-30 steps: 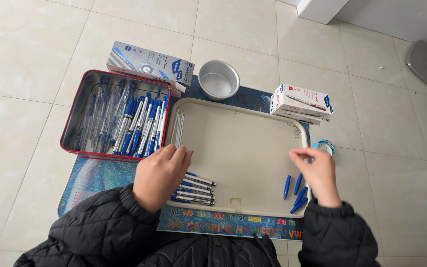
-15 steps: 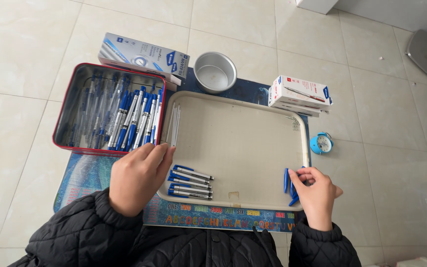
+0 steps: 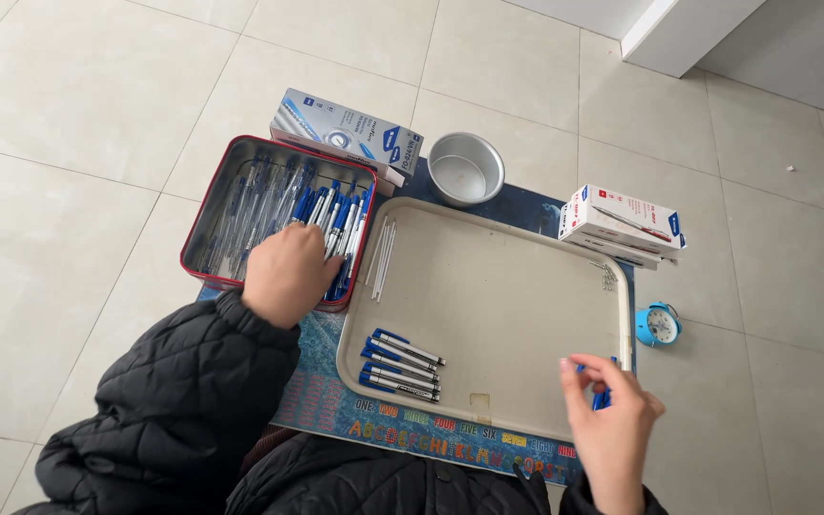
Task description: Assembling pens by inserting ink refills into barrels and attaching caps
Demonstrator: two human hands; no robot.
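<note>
5 assembled pens (image 3: 402, 365) lie on my tray (image 3: 517, 286); the red tin (image 3: 216, 205) holds many more. My left hand (image 3: 288, 277) digs there, grip hidden; my right hand (image 3: 607, 420) pinches blue caps (image 3: 601, 396).

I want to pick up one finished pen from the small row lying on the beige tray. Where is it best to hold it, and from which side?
Take the top pen of the row at its pale middle barrel, coming straight down from above. The pens lie flat and close together, almost touching, so fingers fit only at the row's outer edge. The tray is bare beyond it, and the left hand is away in the red tin.
</note>
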